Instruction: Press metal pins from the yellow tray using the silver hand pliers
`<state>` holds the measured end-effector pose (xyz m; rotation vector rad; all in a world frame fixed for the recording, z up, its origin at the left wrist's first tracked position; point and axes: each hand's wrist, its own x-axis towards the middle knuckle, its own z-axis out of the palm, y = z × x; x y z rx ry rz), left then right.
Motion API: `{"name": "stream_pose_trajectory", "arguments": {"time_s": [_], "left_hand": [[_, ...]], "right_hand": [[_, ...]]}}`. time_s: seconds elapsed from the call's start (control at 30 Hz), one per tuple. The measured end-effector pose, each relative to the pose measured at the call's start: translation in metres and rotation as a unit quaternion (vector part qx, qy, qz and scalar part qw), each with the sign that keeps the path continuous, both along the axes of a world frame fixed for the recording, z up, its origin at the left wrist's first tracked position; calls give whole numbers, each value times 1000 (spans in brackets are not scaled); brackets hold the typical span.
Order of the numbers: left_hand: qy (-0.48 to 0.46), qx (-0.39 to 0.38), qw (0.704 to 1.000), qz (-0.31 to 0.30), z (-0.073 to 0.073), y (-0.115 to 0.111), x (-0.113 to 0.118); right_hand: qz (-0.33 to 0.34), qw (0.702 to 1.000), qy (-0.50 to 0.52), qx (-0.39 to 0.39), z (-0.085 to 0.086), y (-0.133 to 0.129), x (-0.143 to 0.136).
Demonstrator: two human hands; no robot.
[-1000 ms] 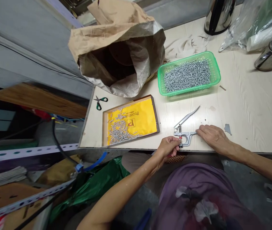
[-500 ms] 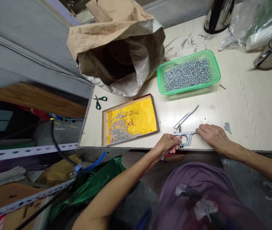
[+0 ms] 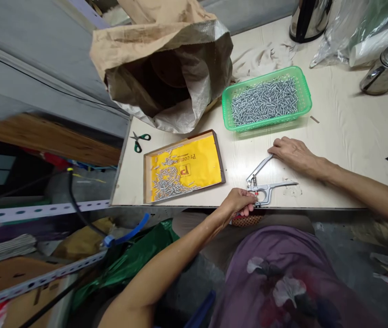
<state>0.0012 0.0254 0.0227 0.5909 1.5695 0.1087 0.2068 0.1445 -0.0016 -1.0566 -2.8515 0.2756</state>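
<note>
Grey metal snap pliers lie at the table's front edge, their two handles spread apart and a small spring between them. My left hand is closed at the jaw end, fingertips pinched by a small red part; whether a loose piece is also in the fingers is hidden. My right hand has its fingers curled at the tip of the upper handle. Left of the pliers, a shallow cardboard tray lined with yellow holds small silvery metal pieces.
Behind the pliers stands a green basket full of small silvery, spring-like pieces. A large brown paper sack gapes open at the back left. Scissors lie by the left edge. A steel kettle and a steel pot stand back right.
My right hand has left the end of the lower handle and moved up to the tip of the upper handle. My left hand stays at the jaw end.
</note>
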Motion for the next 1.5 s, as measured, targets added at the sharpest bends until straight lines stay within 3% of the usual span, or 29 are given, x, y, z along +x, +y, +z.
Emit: {"name": "stream_pose_trajectory", "arguments": {"time_s": [0.23, 0.8, 1.3, 1.4, 1.43, 1.5], "left_hand": [[8, -26, 1000, 3, -5, -1, -1], [-4, -2, 998, 68, -11, -14, 1], [-8, 2, 998, 60, -9, -16, -1], [94, 121, 988, -4, -6, -25, 0], [141, 199, 969, -36, -6, -28, 3], [216, 363, 899, -119, -9, -29, 12]], "right_hand": [[58, 997, -41, 6, 2, 19, -8], [96, 995, -19, -30, -15, -10, 29], [98, 994, -33, -17, -1, -32, 35], [93, 994, -55, -28, 6, -38, 33], [90, 994, -61, -33, 7, -40, 32], [83, 993, -64, -46, 10, -43, 30]]}}
